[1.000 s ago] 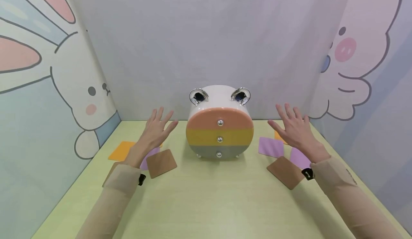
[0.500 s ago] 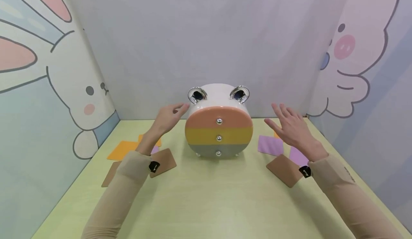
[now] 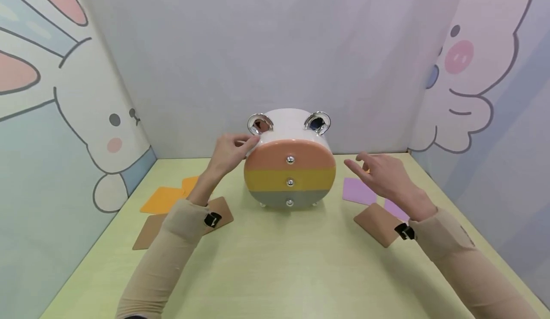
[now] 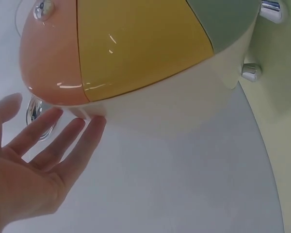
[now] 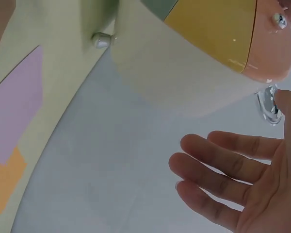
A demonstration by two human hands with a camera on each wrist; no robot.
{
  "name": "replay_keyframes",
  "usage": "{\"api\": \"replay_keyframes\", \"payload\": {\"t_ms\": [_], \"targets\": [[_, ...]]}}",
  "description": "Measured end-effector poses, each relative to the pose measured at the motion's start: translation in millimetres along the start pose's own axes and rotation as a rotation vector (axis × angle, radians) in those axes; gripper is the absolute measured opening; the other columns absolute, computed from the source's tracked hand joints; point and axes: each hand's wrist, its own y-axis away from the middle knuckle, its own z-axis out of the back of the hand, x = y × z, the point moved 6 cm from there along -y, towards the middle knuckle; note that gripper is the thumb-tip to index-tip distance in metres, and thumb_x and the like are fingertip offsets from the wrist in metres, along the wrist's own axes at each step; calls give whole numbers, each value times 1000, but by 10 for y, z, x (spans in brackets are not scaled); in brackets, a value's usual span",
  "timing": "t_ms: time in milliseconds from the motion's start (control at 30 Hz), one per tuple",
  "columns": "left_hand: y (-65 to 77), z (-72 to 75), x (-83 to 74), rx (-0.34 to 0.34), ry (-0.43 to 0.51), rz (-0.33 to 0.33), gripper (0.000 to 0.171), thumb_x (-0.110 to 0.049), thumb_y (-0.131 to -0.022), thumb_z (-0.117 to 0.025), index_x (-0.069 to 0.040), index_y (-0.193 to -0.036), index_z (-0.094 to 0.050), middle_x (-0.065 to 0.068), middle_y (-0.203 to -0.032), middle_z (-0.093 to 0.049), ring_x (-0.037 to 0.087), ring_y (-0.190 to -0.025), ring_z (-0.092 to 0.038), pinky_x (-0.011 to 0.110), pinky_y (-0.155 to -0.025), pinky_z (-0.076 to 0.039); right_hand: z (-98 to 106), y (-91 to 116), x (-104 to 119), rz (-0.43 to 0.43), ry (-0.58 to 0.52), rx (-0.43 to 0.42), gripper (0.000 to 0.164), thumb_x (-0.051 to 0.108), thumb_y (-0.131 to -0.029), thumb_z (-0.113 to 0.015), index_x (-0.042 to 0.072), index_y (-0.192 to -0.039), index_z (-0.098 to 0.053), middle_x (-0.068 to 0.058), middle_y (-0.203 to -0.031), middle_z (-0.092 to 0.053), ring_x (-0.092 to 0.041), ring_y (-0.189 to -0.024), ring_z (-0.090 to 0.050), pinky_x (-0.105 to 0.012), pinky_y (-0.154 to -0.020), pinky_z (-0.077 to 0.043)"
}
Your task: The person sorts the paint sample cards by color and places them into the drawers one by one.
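Observation:
A small rounded drawer cabinet (image 3: 290,180) stands on the table, white-bodied with an orange, a yellow and a grey-green drawer front. Each front has a silver knob (image 3: 290,159), and two silver ring-shaped ears (image 3: 317,123) rise from the top. My left hand (image 3: 229,153) is at the cabinet's upper left side. In the left wrist view its fingertips (image 4: 98,121) meet the edge of the white side, with the thumb apart. My right hand (image 3: 384,173) hovers to the right of the cabinet, fingers slightly bent and holding nothing. In the right wrist view a gap separates its fingers from the white side.
Orange cards (image 3: 161,200) and brown cards (image 3: 148,231) lie on the table at the left. At the right are purple cards (image 3: 359,191), a brown card (image 3: 378,224) and a partly hidden orange one. Cartoon-printed walls (image 3: 111,132) enclose the table (image 3: 275,266).
My left hand has moved right to the cabinet's upper left side. The right hand has shifted slightly left and its spread fingers have bent. The cabinet and cards stay in place.

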Motion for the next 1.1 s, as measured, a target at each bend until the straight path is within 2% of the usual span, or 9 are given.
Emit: {"api": "replay_keyframes", "payload": {"t_ms": [133, 200, 333, 433, 500, 567, 767, 933, 1100], "targets": [[13, 8, -10, -10, 3, -11, 34, -43, -89, -65, -13, -102, -75, 8, -100, -74, 23, -87, -73, 31, -68, -56, 42, 9, 219, 44, -101, -26, 36, 44, -97, -52, 13, -86, -68, 5, -56, -56, -9, -51, -48, -26, -51, -39], [19, 10, -7, -13, 4, -5, 34, -43, -88, -66, -14, -102, -75, 7, -100, -74, 23, -87, -73, 33, -71, -56, 23, 9, 321, 56, -195, -5, 34, 41, -97, -53, 15, -82, -68, 7, -55, -55, -7, -50, -48, -25, -51, -39], [22, 13, -12, -25, 2, -2, 31, -41, -87, -68, -14, -101, -75, 6, -101, -74, 24, -87, -72, 37, -76, -57, -135, -12, 499, 42, -494, 129, 34, 36, -99, -52, 10, -84, -68, -2, -64, -64, -11, -53, -57, -25, -53, -47], [18, 11, -20, -29, 5, -9, 30, -40, -87, -68, -13, -101, -75, 7, -101, -74, 25, -87, -71, 37, -77, -57, -282, -41, 629, 8, -717, 227, 39, 35, -101, -50, 3, -89, -68, -11, -72, -67, -20, -55, -62, -30, -54, -53], [19, 12, -20, -29, 11, -11, 30, -39, -87, -69, -13, -100, -75, 8, -100, -74, 26, -86, -71, 37, -77, -56, -362, -73, 715, -19, -847, 265, 42, 35, -101, -48, -1, -94, -68, -13, -74, -67, -25, -57, -64, -34, -54, -55], [21, 12, -22, -27, 14, -12, 29, -39, -87, -69, -13, -100, -75, 7, -100, -74, 25, -85, -71, 37, -76, -57, -428, -109, 791, -72, -969, 295, 46, 37, -101, -48, -4, -99, -68, -12, -79, -69, -23, -62, -64, -35, -56, -56], [27, 19, -32, -28, 7, 0, 30, -40, -87, -69, -14, -99, -75, 6, -99, -74, 24, -86, -71, 37, -76, -57, -587, -222, 987, -275, -1315, 377, 54, 45, -97, -52, -6, -110, -64, -6, -90, -75, -13, -72, -69, -28, -62, -57], [19, 15, -39, -37, 12, 9, 30, -40, -86, -70, -13, -98, -75, 7, -99, -74, 24, -86, -71, 37, -76, -57, -670, -303, 1158, -362, -1479, 434, 54, 48, -95, -54, -3, -110, -62, -4, -86, -75, -15, -68, -69, -28, -57, -56], [7, -7, -49, -32, 24, 11, 30, -39, -86, -70, -13, -98, -75, 7, -101, -74, 24, -86, -72, 35, -76, -57, -717, -359, 1245, -386, -1567, 424, 51, 48, -97, -51, 1, -116, -61, -2, -87, -75, -16, -68, -70, -29, -58, -56]]}}
